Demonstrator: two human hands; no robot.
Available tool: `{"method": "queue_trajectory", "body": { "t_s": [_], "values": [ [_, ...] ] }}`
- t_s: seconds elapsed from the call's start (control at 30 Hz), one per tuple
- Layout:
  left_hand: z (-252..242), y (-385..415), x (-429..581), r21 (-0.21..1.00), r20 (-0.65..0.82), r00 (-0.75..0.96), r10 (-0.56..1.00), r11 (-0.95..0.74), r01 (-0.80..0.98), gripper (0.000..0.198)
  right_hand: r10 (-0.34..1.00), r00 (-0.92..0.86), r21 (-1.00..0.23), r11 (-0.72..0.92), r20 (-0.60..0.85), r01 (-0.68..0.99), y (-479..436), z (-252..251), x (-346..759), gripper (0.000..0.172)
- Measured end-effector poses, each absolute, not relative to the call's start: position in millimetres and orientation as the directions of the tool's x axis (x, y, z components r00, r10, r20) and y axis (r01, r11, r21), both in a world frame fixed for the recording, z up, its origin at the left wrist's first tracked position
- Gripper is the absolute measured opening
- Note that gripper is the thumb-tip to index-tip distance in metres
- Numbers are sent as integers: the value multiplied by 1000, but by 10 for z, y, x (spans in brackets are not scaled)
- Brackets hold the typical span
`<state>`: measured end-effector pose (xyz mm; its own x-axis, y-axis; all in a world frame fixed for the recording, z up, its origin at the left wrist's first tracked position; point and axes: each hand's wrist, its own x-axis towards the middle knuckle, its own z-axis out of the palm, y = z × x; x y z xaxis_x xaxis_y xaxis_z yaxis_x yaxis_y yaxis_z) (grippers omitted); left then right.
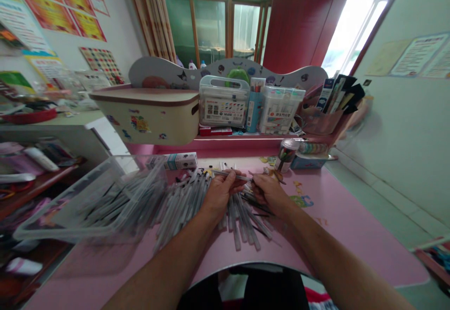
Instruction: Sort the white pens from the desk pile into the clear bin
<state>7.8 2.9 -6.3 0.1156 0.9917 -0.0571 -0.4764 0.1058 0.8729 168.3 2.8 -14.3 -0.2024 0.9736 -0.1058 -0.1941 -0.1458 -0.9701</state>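
Observation:
My left hand (222, 189) is closed round a slim, grey, translucent pen (240, 177), which lies nearly level across its fingers. At the right end of that pen, my right hand (269, 189) is closed in a pinch; whatever sits between its fingertips is too small to make out. Beneath and left of both hands spread many similar grey pens (181, 209) in a loose pile on the pink desk (337, 235). A smaller fan of them (242, 221) lies below the hands, with some thin dark sticks at its right.
At the left, a clear plastic bin (70, 236) holds more grey sticks. A small white box (181, 161) lies behind the pile. Right of centre stands a clear jar (286, 153). On the shelf are a cream storage box (151, 117), plastic cases (225, 103) and a pen holder (319, 120).

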Motion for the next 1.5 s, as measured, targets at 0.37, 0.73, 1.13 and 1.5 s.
{"method": "queue_trajectory", "body": {
  "t_s": [0.37, 0.73, 1.13, 1.5],
  "values": [
    [-33, 25, 80, 899, -46, 89, 995, 80, -431, 36, 971, -209, -973, -151, -112, -177, 27, -167, 1671, 40],
    [-36, 19, 86, 908, -38, 97, 995, 74, -412, 38, 972, -194, -975, -166, -136, -151, 5, -126, 1662, 41],
    [9, -5, 87, 916, -3, 51, 999, 23, -402, 37, 967, -215, -979, -163, -133, -124, -10, -124, 1664, 43],
    [21, -21, 90, 946, 33, 64, 997, -11, -323, 35, 947, -250, -920, -270, -201, -286, -39, -105, 1611, 37]
  ]
}}
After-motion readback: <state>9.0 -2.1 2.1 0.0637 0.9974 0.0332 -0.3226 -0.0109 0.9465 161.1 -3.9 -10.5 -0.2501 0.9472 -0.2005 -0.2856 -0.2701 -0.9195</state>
